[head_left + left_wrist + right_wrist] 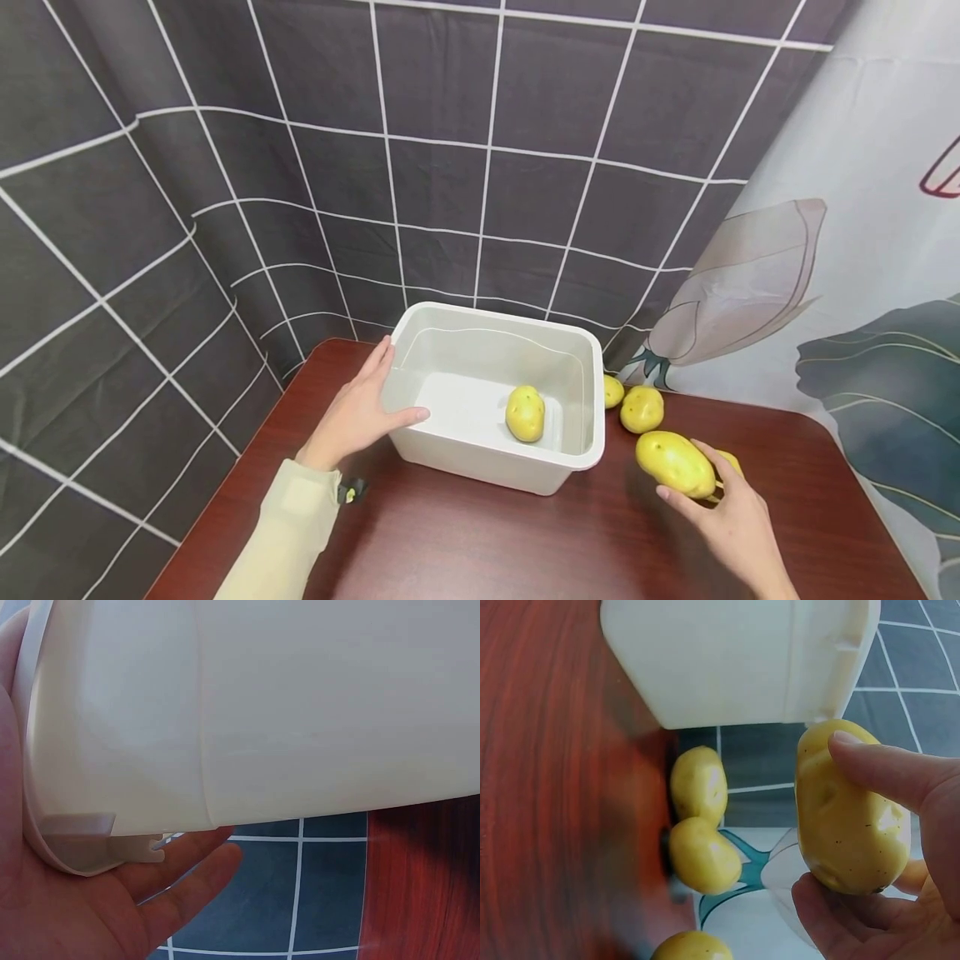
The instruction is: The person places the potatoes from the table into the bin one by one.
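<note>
A white plastic bin (487, 475) stands on the table with one yellow potato (525, 413) inside it. My left hand (360, 417) rests against the bin's left front corner, the thumb over the rim and the other fingers extended along the outside. The left wrist view shows two fairly straight fingers (191, 889) beyond the bin's wall. Right of the bin, my right hand (731, 517) holds a large potato (847, 810) between thumb and fingers, raised above the table.
Two potatoes, one nearer (642, 409) and one partly hidden by the bin (613, 392), lie by its right side. Another potato (729, 462) shows partly behind my right hand. Dark checked cloth (442, 192) hangs behind the reddish-brown table (450, 542); a pale patterned cloth (862, 275) hangs at right.
</note>
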`<state>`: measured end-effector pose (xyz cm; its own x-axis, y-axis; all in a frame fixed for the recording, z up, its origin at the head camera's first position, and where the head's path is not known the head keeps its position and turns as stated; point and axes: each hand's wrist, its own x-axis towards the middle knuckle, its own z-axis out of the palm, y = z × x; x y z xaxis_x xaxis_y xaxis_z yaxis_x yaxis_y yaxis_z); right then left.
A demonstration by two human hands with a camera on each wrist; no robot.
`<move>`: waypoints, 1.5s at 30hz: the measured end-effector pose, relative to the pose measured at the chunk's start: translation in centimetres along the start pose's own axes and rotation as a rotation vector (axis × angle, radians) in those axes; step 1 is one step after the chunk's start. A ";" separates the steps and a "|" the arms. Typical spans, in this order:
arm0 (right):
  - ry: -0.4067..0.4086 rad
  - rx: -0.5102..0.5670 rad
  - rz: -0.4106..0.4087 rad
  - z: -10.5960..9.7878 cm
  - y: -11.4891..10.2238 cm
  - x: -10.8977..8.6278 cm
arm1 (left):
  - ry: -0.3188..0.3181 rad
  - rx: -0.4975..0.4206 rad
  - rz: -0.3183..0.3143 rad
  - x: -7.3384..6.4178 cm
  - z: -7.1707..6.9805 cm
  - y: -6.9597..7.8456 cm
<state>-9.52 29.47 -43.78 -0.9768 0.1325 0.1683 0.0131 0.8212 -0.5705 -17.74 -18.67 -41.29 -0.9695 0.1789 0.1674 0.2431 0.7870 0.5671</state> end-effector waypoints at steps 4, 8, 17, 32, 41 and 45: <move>0.038 0.013 -0.025 -0.2 -0.5 -0.1 | -0.001 0.002 -0.002 0.0 0.0 0.0; 0.050 0.031 -0.014 -0.5 -1.1 0.1 | -0.004 -0.002 0.000 0.0 0.1 0.0; 0.053 0.052 0.012 -0.7 -2.2 0.4 | 0.001 0.007 0.001 0.0 0.1 -0.1; 0.100 0.072 0.001 -1.2 -3.6 0.8 | 0.000 -0.004 0.013 0.1 0.1 -0.1; 0.092 0.081 -0.017 -1.6 -4.3 1.3 | 0.001 0.000 0.015 0.1 0.1 -0.1; 0.101 0.081 -0.036 -1.7 -4.6 1.6 | 0.000 0.004 0.016 0.1 0.1 -0.2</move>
<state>-10.75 26.80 -39.51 -0.9499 0.1618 0.2675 -0.0431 0.7797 -0.6247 -17.89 -18.73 -41.42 -0.9654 0.1916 0.1767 0.2588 0.7860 0.5614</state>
